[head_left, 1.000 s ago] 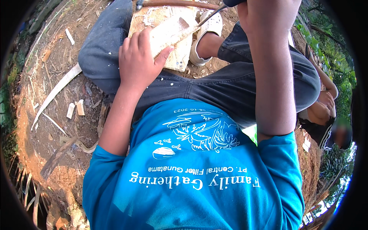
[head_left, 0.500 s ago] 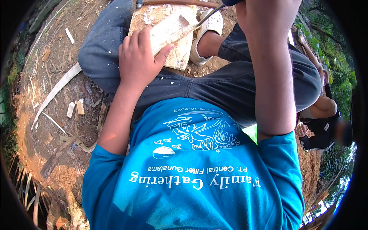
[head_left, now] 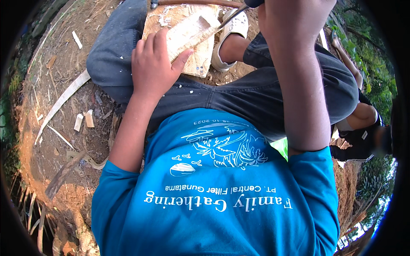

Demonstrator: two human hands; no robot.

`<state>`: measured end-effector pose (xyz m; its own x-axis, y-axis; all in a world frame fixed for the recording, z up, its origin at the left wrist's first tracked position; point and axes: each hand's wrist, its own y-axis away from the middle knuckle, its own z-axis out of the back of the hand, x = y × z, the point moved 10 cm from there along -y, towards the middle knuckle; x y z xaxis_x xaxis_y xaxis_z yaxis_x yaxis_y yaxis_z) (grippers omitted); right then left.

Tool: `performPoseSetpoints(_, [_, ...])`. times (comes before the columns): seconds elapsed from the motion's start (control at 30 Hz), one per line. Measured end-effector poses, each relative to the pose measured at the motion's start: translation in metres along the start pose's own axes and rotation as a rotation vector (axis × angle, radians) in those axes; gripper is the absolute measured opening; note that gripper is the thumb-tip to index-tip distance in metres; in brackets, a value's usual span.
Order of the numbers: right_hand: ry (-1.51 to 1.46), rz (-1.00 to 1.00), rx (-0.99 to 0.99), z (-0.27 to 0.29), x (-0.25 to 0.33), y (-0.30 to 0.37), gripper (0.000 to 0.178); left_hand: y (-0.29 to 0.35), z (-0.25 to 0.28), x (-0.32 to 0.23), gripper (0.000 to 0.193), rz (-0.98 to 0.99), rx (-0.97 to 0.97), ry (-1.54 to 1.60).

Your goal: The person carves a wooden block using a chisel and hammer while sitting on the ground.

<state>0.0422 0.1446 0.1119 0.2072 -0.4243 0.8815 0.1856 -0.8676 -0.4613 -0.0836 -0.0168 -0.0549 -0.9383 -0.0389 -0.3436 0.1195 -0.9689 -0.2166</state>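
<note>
A pale, partly hollowed block of wood lies tilted on a flat wooden board between my legs. My left hand grips its near left end, thumb along the near edge and fingers over the other side. At the top, my right hand is closed round the dark blue handle of a chisel, whose narrow metal shaft slants down to the left. The chisel's tip meets the right end of the block, by the hollow. Part of the handle and the right fingers are cut off or hidden.
A brown wooden tool handle lies across the board's far end. My foot in a cream clog stands right beside the board. Wood chips and a curved pale strip lie on the soil at left. Another person sits at right.
My right hand and forearm have shifted slightly left, with the chisel's tip still at the block. My left hand stays almost in place. The person at right has changed posture.
</note>
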Motion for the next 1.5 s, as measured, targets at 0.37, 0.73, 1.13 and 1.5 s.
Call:
performPoseSetpoints(0.37, [-0.053, 0.200, 0.012, -0.028, -0.007, 0.010, 0.039, 0.003, 0.000, 0.004, 0.067, 0.027, 0.002, 0.020])
performPoseSetpoints(0.73, [0.418, -0.305, 0.189, -0.073, -0.112, -0.038, 0.035, 0.002, 0.001, 0.002, 0.068, 0.039, -0.006, 0.013])
performPoseSetpoints(1.13, [0.207, -0.206, 0.016, -0.035, -0.045, -0.020, 0.033, 0.008, -0.001, 0.010, 0.065, 0.057, 0.008, 0.012])
performPoseSetpoints(1.5, [-0.086, -0.063, -0.080, 0.015, 0.000, 0.009, 0.029, 0.002, 0.000, 0.000, 0.070, -0.023, -0.042, -0.060])
